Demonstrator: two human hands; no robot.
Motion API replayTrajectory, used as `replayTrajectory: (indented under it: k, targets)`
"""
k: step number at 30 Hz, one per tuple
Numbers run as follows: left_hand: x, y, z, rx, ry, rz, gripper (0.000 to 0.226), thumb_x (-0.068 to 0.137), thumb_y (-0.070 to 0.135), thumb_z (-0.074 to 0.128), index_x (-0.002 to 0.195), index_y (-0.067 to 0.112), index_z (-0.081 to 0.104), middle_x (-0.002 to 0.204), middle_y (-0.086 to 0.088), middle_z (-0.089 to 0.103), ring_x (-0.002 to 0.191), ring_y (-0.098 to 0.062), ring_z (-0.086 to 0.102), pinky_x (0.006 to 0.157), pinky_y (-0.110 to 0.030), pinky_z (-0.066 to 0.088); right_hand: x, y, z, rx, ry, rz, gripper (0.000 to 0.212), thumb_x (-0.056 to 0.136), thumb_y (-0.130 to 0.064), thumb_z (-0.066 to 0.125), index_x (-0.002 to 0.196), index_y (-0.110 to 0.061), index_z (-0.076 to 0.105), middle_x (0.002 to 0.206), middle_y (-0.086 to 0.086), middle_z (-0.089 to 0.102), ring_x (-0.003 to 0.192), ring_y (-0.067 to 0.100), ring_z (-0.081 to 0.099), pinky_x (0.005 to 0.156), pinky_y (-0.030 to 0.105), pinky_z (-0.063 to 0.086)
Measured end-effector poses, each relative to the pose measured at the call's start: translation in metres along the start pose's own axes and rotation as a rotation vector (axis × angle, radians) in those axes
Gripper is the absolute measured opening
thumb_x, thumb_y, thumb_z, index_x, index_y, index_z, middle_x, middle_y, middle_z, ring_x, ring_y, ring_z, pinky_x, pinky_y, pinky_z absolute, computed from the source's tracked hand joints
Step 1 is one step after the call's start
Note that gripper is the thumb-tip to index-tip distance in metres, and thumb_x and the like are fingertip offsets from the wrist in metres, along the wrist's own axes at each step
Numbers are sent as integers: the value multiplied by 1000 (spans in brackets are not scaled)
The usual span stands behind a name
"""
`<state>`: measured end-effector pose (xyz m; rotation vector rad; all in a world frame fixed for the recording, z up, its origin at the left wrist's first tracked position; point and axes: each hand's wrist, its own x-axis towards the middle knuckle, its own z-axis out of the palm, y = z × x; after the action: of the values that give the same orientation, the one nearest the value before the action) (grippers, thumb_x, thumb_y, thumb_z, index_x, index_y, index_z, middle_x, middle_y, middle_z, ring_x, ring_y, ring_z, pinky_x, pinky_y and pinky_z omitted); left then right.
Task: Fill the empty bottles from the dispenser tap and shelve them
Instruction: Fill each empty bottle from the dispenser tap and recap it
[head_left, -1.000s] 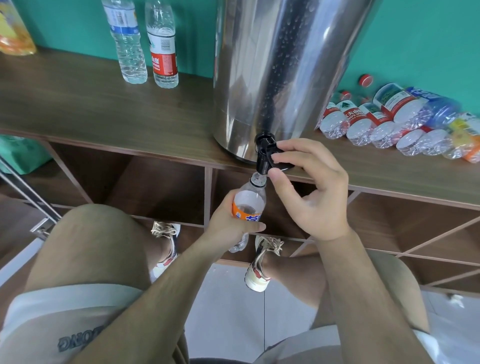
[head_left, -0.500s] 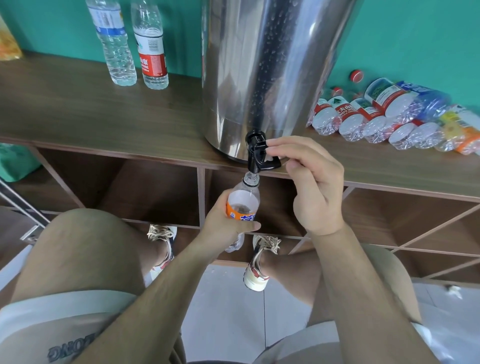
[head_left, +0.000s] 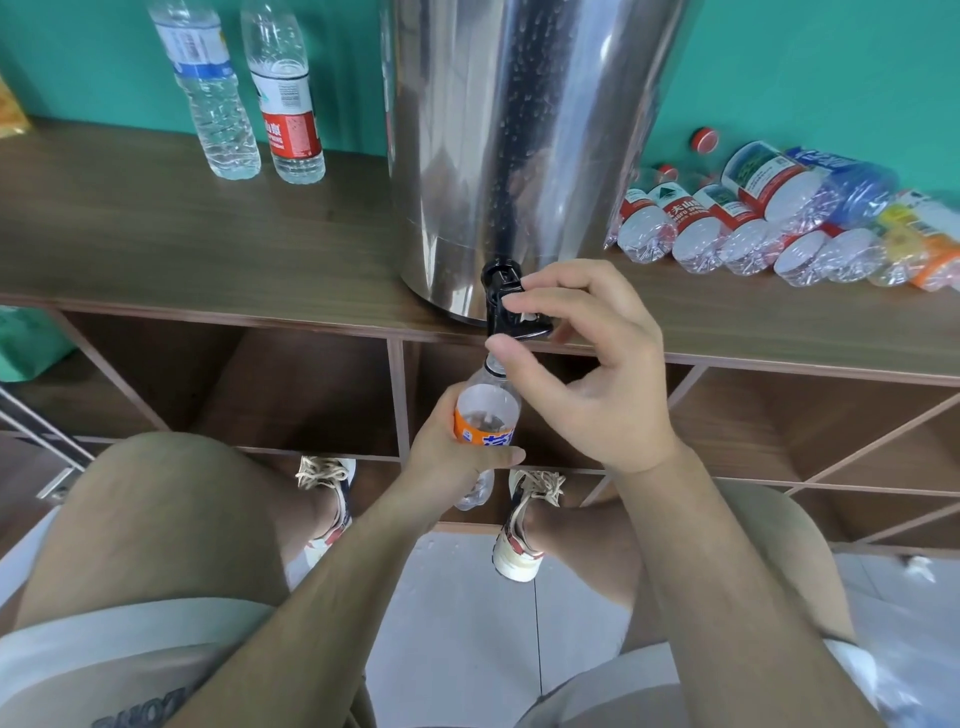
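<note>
We find the orange-labelled bottle (head_left: 485, 415) off the table, held in the air just below its front edge. The left hand (head_left: 447, 462) grips it, fingers and thumb wrapped round the label. Its long axis runs close to upright, with the open neck pointing up at the black tap (head_left: 506, 306) and the base down toward the floor. The neck sits right under the spout, but the right thumb hides whether they touch. The right hand (head_left: 587, 379), directly above the bottle, pinches the tap's lever, fingers curled over it and thumb beneath. We judge filling to be the step in hand. The next move depends on the neck staying lined up under the spout. We cannot read how full the bottle is. The tap juts from the steel dispenser (head_left: 519, 130) at the front edge of the table (head_left: 208, 244). Empty bottles (head_left: 753, 218) lie toward the right end, two upright bottles (head_left: 288, 119) stand near the back edge, and shelf compartments (head_left: 311, 389) open below.
</note>
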<state>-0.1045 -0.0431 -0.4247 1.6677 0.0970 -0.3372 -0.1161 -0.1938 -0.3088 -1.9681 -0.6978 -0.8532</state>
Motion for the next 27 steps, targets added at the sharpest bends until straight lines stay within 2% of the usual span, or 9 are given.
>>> replayTrajectory:
  k: [4,8,10,17,23,27]
  targets:
    - [0,0,2,20,7,-2,88,66,17,98,135,39,48,123,7,64,116,-19,63,103,-44,54,0,0,-1,-13,21,16,22,88,-15,85,105,-3,79,112,13,70,108,17,67,86,20,51]
    - [0,1,2,19,-6,-1,86,68,17,96,136,40,47,122,8,63,116,-19,62,102,-42,55,0,4,-7,-22,23,22,16,90,-13,83,102,-5,79,114,7,74,111,18,69,89,36,56]
    - [0,1,2,26,-8,1,86,69,18,96,136,39,47,123,9,63,116,-18,62,103,-43,55,2,7,-12,-11,6,31,13,91,-12,81,102,-5,79,116,5,76,112,17,69,91,37,55]
    - [1,-2,1,12,-14,9,85,70,17,95,136,39,47,123,9,62,115,-19,62,104,-46,55,4,11,-18,107,-61,89,10,94,-8,76,105,-9,77,119,8,75,113,19,70,91,29,51]
    - [2,-3,2,-3,-2,10,84,71,16,95,135,39,46,123,9,61,114,-18,61,99,-37,56,3,12,-18,133,-60,98,12,95,-10,75,106,-4,77,120,9,74,114,17,70,89,24,50]
    - [2,-3,3,-27,18,5,82,71,14,95,130,42,46,119,12,61,110,-16,62,83,-22,54,2,11,-17,146,-56,114,11,95,-8,75,105,-4,77,119,9,74,113,17,70,80,20,50]
